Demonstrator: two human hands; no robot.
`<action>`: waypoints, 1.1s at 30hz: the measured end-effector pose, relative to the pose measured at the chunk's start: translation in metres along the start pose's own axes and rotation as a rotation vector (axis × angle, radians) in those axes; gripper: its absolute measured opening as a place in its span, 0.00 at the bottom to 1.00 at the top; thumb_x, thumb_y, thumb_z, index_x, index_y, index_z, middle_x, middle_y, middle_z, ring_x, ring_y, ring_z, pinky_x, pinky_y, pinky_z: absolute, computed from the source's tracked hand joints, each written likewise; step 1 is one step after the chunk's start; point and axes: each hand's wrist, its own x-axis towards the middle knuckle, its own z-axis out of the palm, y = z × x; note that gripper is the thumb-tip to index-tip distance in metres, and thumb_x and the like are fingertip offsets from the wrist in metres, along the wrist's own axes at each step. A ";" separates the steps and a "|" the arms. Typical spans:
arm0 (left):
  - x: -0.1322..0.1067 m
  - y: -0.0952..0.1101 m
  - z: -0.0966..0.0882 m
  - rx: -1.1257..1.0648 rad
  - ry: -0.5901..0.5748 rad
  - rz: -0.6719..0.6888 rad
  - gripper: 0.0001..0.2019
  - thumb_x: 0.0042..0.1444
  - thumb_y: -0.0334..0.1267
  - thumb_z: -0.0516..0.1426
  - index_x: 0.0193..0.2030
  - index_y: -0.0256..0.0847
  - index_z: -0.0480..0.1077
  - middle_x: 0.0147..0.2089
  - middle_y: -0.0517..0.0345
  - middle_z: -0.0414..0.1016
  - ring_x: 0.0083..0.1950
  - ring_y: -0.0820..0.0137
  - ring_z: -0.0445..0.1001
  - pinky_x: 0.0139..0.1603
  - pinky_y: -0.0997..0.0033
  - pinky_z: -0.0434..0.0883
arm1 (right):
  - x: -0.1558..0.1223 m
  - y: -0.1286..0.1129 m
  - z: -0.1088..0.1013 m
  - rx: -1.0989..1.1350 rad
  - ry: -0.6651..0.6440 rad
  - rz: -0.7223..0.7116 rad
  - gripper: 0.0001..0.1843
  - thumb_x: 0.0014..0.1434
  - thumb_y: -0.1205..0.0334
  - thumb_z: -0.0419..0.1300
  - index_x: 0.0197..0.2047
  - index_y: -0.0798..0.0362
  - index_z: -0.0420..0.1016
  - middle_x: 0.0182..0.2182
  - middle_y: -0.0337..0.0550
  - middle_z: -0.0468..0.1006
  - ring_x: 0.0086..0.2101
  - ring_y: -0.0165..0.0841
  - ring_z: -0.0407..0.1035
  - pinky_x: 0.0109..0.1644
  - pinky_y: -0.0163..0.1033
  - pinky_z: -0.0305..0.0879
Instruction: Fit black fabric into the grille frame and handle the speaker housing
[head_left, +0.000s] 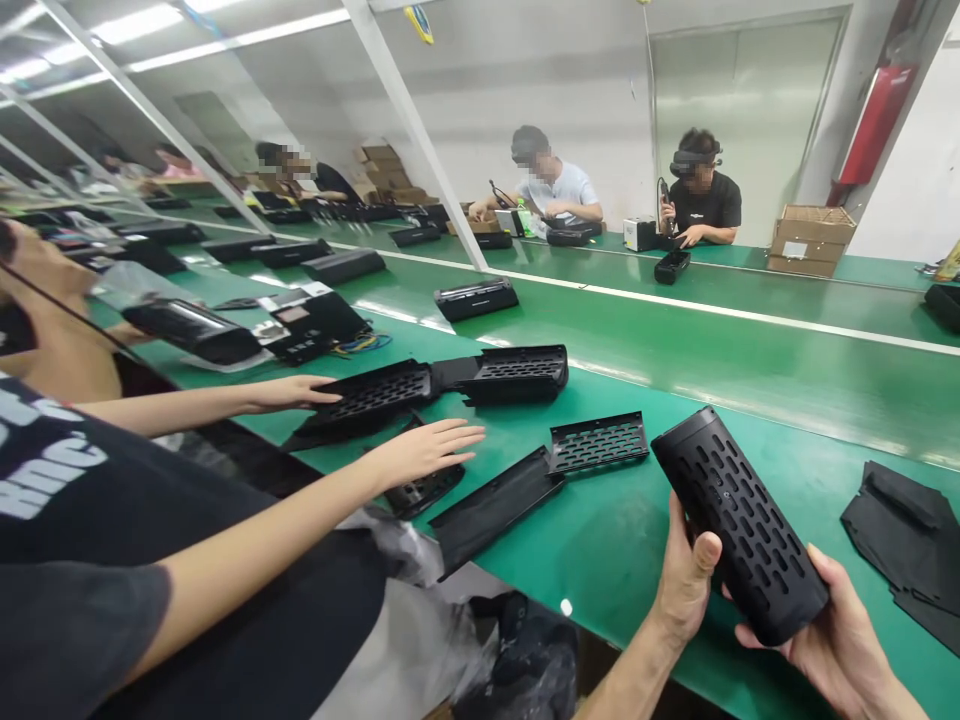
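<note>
Lower right of the frame: left hand (686,585) pinches the near end of the black perforated speaker shell (739,525), right hand (832,640) cradles it underneath. Looks rigid, light, smooth, best gripped round the ends. A co-worker's hands (420,450) reach flat grilles (600,442) on the green surface (750,360) left.

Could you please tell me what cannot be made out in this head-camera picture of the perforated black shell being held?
- Perforated black shell: its underside and lower end are hidden by the left hand and right hand.
- Right hand: its wrist is cut off by the bottom edge.
- Black fabric pieces: cut off by the right edge.
- Grille part under the co-worker's hand: mostly covered.
- Distant workers' tools: too small to identify.
</note>
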 end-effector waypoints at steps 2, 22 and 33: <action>0.000 -0.001 0.001 0.012 0.025 0.017 0.54 0.42 0.70 0.73 0.72 0.50 0.61 0.60 0.46 0.79 0.61 0.48 0.78 0.63 0.48 0.75 | 0.001 0.006 0.003 0.014 -0.047 0.024 0.28 0.65 0.37 0.66 0.53 0.53 0.83 0.50 0.57 0.88 0.47 0.55 0.83 0.50 0.62 0.78; 0.019 0.106 0.017 1.705 -0.668 0.198 0.52 0.43 0.51 0.74 0.75 0.47 0.62 0.66 0.41 0.76 0.60 0.37 0.77 0.61 0.41 0.70 | 0.005 -0.075 -0.001 -1.371 -0.147 -0.574 0.55 0.58 0.38 0.72 0.80 0.38 0.51 0.77 0.51 0.56 0.70 0.55 0.60 0.73 0.59 0.59; 0.022 0.124 -0.048 1.144 -0.300 0.071 0.60 0.43 0.70 0.71 0.79 0.50 0.54 0.79 0.41 0.59 0.77 0.39 0.60 0.75 0.42 0.62 | 0.010 -0.068 -0.034 -1.155 0.001 -0.514 0.50 0.53 0.37 0.74 0.72 0.42 0.60 0.69 0.53 0.69 0.60 0.52 0.71 0.58 0.47 0.72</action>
